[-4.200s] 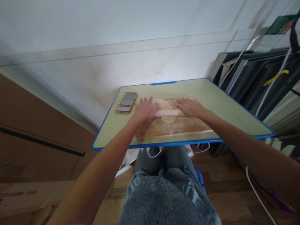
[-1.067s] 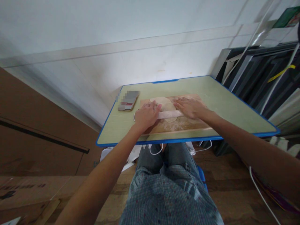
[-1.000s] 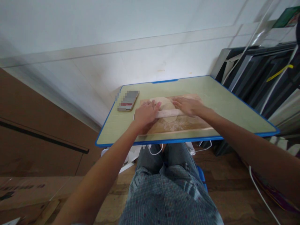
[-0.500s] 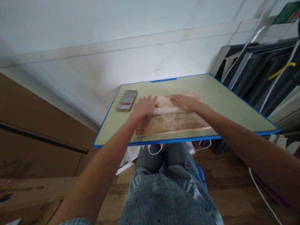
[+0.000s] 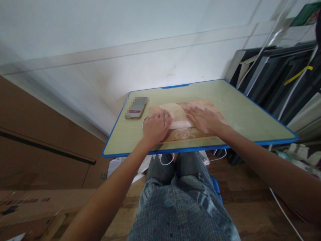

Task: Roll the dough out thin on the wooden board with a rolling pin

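A wooden rolling pin [image 5: 181,125], pale with flour, lies crosswise over a flat sheet of dough [image 5: 173,109]. Most of the dough shows beyond the pin, toward the wall. Under both is a floured wooden board [image 5: 210,103]. My left hand [image 5: 156,125] lies flat over the pin's left end, fingers stretched forward and thumb out toward the dough. Over the right end rests my right hand [image 5: 203,119], palm down with its fingers extended. Both palms cover the ends of the pin.
A phone [image 5: 136,107], partly pixelated, rests at the left of the green table [image 5: 250,113] with a blue rim. Beyond it stands a white wall [image 5: 150,67]. Dark panels [image 5: 276,70] lean at the right. A large brown carton [image 5: 45,134] is at the left.
Both hands and the rolling pin have moved toward me, to the near part of the board. More dough shows behind the pin. The board appears slightly shifted.
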Action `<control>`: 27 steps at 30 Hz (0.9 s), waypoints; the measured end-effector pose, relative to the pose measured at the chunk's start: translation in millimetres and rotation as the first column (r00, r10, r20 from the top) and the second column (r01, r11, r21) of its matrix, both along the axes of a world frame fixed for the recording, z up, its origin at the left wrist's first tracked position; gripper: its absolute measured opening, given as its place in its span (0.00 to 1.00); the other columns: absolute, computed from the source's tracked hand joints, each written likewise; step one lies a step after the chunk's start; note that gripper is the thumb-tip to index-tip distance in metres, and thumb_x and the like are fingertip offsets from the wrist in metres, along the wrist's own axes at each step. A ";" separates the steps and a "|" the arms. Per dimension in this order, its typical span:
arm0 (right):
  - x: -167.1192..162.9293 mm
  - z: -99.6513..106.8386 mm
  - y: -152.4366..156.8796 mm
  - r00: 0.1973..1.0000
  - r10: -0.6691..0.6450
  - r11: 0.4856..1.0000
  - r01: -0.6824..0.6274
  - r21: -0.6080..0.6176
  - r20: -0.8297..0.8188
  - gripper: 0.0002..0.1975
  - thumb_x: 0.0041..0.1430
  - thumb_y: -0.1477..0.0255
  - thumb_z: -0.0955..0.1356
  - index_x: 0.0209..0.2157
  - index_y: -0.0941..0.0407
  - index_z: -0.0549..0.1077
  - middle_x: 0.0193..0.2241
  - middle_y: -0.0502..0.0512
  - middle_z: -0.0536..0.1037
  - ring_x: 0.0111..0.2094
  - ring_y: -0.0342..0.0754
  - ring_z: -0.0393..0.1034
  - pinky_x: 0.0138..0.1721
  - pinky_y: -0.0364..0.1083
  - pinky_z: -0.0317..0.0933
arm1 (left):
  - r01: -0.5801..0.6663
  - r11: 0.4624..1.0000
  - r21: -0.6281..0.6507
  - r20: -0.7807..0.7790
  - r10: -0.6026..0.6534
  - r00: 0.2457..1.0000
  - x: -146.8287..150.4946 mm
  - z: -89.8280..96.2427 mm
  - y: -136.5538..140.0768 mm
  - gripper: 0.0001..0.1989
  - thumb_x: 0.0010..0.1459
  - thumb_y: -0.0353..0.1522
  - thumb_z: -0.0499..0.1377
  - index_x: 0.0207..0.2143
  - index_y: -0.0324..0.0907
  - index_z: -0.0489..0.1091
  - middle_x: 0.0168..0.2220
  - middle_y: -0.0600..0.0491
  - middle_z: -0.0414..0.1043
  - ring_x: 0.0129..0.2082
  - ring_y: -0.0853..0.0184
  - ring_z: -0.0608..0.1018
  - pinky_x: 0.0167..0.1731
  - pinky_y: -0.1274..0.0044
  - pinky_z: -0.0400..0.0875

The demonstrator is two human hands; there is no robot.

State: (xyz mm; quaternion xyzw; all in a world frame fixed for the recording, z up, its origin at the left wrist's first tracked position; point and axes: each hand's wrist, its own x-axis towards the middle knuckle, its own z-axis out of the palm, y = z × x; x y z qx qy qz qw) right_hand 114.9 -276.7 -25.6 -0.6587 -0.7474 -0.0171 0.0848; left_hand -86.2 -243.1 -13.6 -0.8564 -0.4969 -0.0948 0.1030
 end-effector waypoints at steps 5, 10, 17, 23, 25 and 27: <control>-6.0 0.5 -13.8 1.000 -0.031 1.000 0.031 -0.004 -0.004 0.29 0.66 0.62 0.48 0.63 0.59 0.55 0.62 0.61 0.59 0.62 0.56 0.52 0.59 0.59 0.49 | 0.027 0.997 0.069 0.046 -0.030 0.998 -6.3 -8.2 -15.1 0.27 0.66 0.43 0.36 0.60 0.41 0.59 0.58 0.46 0.65 0.59 0.58 0.65 0.55 0.66 0.59; -7.9 -1.2 -22.5 1.000 0.002 0.999 -0.002 0.033 -0.002 0.29 0.66 0.62 0.49 0.63 0.59 0.56 0.62 0.61 0.60 0.62 0.57 0.53 0.59 0.59 0.50 | 0.017 0.997 0.072 0.050 -0.021 0.999 -9.3 -12.8 -23.5 0.27 0.66 0.43 0.38 0.61 0.43 0.58 0.61 0.46 0.60 0.61 0.57 0.61 0.57 0.64 0.56; -2.3 1.1 2.1 1.000 0.005 1.000 -0.004 0.027 -0.026 0.29 0.66 0.60 0.47 0.63 0.57 0.56 0.62 0.60 0.61 0.62 0.56 0.54 0.58 0.59 0.50 | 0.000 1.000 -0.008 0.038 0.000 0.999 0.2 -1.0 1.9 0.27 0.67 0.43 0.35 0.56 0.42 0.63 0.50 0.47 0.73 0.50 0.61 0.73 0.46 0.70 0.68; -0.3 7.3 35.4 0.996 -0.030 1.000 0.030 0.005 -0.080 0.29 0.67 0.60 0.47 0.63 0.55 0.57 0.62 0.57 0.61 0.61 0.55 0.54 0.59 0.61 0.48 | -0.098 0.987 -0.126 -0.018 0.096 0.995 10.7 10.9 37.3 0.31 0.66 0.45 0.32 0.48 0.41 0.69 0.49 0.43 0.73 0.52 0.57 0.73 0.45 0.67 0.69; 0.1 9.6 46.9 0.994 -0.041 0.998 0.036 -0.055 -0.098 0.29 0.66 0.59 0.47 0.63 0.53 0.57 0.63 0.55 0.59 0.62 0.54 0.52 0.60 0.61 0.47 | -0.108 0.975 -0.196 -0.039 0.103 0.994 11.5 13.2 50.1 0.33 0.66 0.46 0.31 0.50 0.39 0.69 0.51 0.42 0.71 0.53 0.57 0.72 0.48 0.66 0.67; 1.4 10.5 55.9 0.993 -0.043 0.992 0.030 -0.120 -0.113 0.30 0.66 0.57 0.47 0.63 0.52 0.56 0.64 0.53 0.56 0.63 0.54 0.51 0.60 0.60 0.46 | -0.069 0.965 -0.253 -0.051 0.058 0.997 10.9 14.6 60.1 0.32 0.66 0.46 0.31 0.52 0.39 0.67 0.54 0.42 0.69 0.56 0.59 0.70 0.52 0.66 0.64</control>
